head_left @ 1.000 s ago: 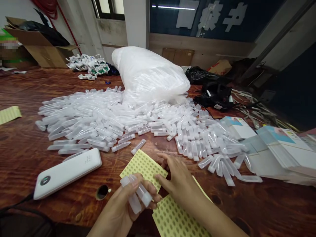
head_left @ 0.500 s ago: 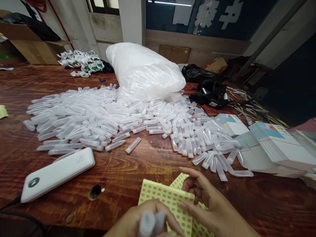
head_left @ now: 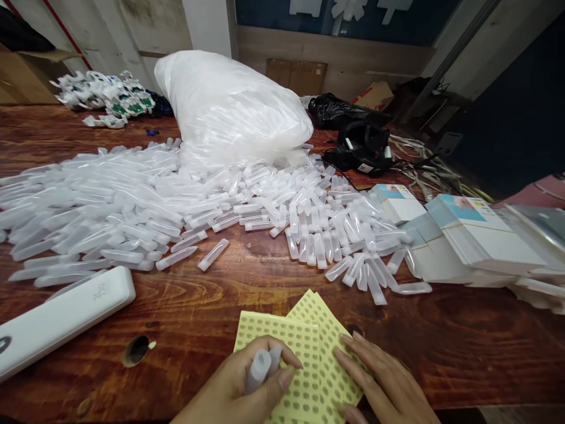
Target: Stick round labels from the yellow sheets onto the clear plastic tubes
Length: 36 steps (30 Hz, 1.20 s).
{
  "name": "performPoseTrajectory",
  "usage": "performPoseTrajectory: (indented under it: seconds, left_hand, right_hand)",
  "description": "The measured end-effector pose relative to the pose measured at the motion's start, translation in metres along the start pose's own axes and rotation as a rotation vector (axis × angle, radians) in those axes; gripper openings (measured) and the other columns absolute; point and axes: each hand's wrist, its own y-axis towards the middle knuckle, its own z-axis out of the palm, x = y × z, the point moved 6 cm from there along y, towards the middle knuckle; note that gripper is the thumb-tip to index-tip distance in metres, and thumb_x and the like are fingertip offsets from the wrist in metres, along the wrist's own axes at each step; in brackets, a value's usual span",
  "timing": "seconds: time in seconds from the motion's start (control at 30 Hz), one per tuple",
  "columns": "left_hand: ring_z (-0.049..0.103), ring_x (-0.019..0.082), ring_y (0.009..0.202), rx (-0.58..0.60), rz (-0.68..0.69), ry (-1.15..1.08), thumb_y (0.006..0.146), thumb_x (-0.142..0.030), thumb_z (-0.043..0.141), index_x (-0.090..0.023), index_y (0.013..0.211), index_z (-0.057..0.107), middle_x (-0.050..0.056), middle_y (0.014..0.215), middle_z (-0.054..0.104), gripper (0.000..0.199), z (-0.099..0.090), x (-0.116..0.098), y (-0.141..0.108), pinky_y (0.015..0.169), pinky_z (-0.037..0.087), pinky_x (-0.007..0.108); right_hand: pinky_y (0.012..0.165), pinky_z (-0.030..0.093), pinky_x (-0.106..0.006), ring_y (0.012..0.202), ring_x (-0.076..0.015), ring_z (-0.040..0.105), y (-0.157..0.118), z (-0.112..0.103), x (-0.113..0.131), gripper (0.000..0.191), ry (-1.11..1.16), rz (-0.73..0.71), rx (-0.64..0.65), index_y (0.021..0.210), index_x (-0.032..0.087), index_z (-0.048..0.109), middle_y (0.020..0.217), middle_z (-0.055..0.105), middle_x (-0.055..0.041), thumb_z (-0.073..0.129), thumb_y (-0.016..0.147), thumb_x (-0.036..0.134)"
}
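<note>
Two small translucent plastic tubes [head_left: 258, 370] are gripped in my left hand [head_left: 247, 383], their ends pointing up between thumb and fingers. That hand rests over a yellow sheet of small round stickers [head_left: 304, 377] at the table's front edge. A second yellow sticker sheet [head_left: 329, 335] lies partly under the first, turned at an angle. My right hand [head_left: 384, 380] has its fingers spread on the right side of the sheets, touching them and holding nothing. Beyond the hands lies a wide heap of the same translucent tubes [head_left: 132, 200].
A large white plastic bag [head_left: 238, 112] stands behind the heap. On the left are a white power bank [head_left: 70, 318] and a hole [head_left: 136, 350] in the table. Stacks of printed cards [head_left: 485, 235] stand at right. Black straps [head_left: 362, 147] and cables lie at the back right.
My right hand has come down from its raised, curled position and now lies flatter on the sheets. The left hand still holds the tubes. The view has shifted right and down.
</note>
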Motion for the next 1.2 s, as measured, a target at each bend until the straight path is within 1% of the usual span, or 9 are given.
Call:
performPoseTrajectory:
  seconds: [0.1, 0.2, 0.27, 0.33, 0.5, 0.67, 0.73, 0.93, 1.2]
  left_hand:
    - [0.035, 0.015, 0.068, -0.014, -0.020, -0.056, 0.077, -0.084, 0.069, -0.020, 0.099, 0.061, -0.005, 0.073, 0.041, 0.068, 0.000, -0.001, 0.002, 0.063, 0.029, 0.028]
    - [0.033, 0.014, 0.063, -0.024, -0.027, -0.089, 0.082, -0.079, 0.070, -0.020, 0.103, 0.063, -0.007, 0.069, 0.040, 0.063, 0.001, -0.002, 0.002, 0.059, 0.027, 0.027]
    - [0.034, 0.014, 0.063, -0.026, -0.022, -0.094, 0.084, -0.077, 0.070, -0.020, 0.106, 0.064, -0.007, 0.070, 0.041, 0.062, 0.001, -0.004, 0.001, 0.059, 0.027, 0.028]
    - [0.035, 0.014, 0.066, -0.026, -0.013, -0.079, 0.083, -0.078, 0.069, -0.019, 0.106, 0.063, -0.006, 0.072, 0.041, 0.064, 0.001, -0.005, 0.000, 0.061, 0.027, 0.028]
    - [0.034, 0.014, 0.066, -0.007, -0.026, -0.030, 0.081, -0.084, 0.065, -0.018, 0.107, 0.062, -0.006, 0.071, 0.040, 0.070, 0.002, -0.008, 0.000, 0.063, 0.027, 0.028]
    - [0.037, 0.016, 0.073, -0.012, -0.035, -0.044, 0.084, -0.080, 0.066, -0.018, 0.104, 0.061, -0.004, 0.078, 0.042, 0.065, 0.002, -0.006, -0.001, 0.068, 0.030, 0.029]
    - [0.036, 0.016, 0.071, -0.008, -0.039, -0.041, 0.084, -0.081, 0.065, -0.018, 0.104, 0.061, -0.005, 0.076, 0.041, 0.066, 0.003, -0.006, -0.001, 0.066, 0.029, 0.029]
    - [0.034, 0.014, 0.067, -0.030, -0.050, -0.050, 0.080, -0.083, 0.067, -0.018, 0.103, 0.063, -0.006, 0.072, 0.040, 0.069, 0.003, -0.010, -0.002, 0.063, 0.028, 0.028]
    - [0.034, 0.014, 0.063, -0.035, -0.041, -0.033, 0.080, -0.085, 0.065, -0.018, 0.105, 0.063, -0.007, 0.068, 0.041, 0.072, 0.002, -0.009, 0.000, 0.060, 0.027, 0.028]
  right_hand:
    - [0.087, 0.057, -0.029, 0.110, -0.0180, 0.072, 0.015, 0.005, -0.014, 0.028, 0.220, 0.186, 0.113, 0.126, 0.027, 0.063, 0.121, 0.074, -0.0046, 0.046, 0.109, 0.040]
    - [0.094, 0.055, -0.033, 0.116, -0.0211, 0.066, 0.035, 0.019, -0.029, 0.018, 0.516, 0.386, 0.317, 0.117, 0.028, 0.064, 0.119, 0.067, -0.0073, 0.051, 0.107, 0.035]
    - [0.097, 0.053, -0.039, 0.118, -0.0242, 0.062, 0.050, 0.029, -0.031, 0.016, 0.668, 0.429, 0.454, 0.113, 0.025, 0.065, 0.118, 0.063, -0.0088, 0.053, 0.105, 0.033]
    - [0.098, 0.052, -0.040, 0.116, -0.0249, 0.061, 0.064, 0.035, -0.031, 0.012, 0.729, 0.417, 0.521, 0.108, 0.025, 0.066, 0.116, 0.062, -0.0082, 0.058, 0.102, 0.031]
    - [0.096, 0.049, -0.038, 0.114, -0.0242, 0.058, 0.075, 0.042, -0.031, 0.006, 0.765, 0.395, 0.570, 0.103, 0.025, 0.067, 0.113, 0.062, -0.0061, 0.064, 0.099, 0.028]
    - [0.095, 0.047, -0.037, 0.113, -0.0229, 0.058, 0.075, 0.042, -0.032, 0.003, 0.792, 0.418, 0.593, 0.100, 0.025, 0.066, 0.111, 0.061, -0.0042, 0.065, 0.099, 0.028]
    - [0.096, 0.046, -0.036, 0.114, -0.0222, 0.057, 0.076, 0.042, -0.032, 0.002, 0.802, 0.425, 0.595, 0.100, 0.025, 0.066, 0.112, 0.060, -0.0037, 0.065, 0.099, 0.026]
    - [0.093, 0.047, -0.034, 0.108, -0.0208, 0.059, 0.081, 0.044, -0.036, 0.009, 0.823, 0.435, 0.595, 0.099, 0.025, 0.066, 0.108, 0.061, -0.0032, 0.062, 0.102, 0.032]
    - [0.090, 0.047, -0.035, 0.104, -0.0218, 0.060, 0.091, 0.045, -0.037, 0.016, 0.829, 0.421, 0.624, 0.089, 0.022, 0.066, 0.101, 0.063, -0.0039, 0.061, 0.101, 0.031]
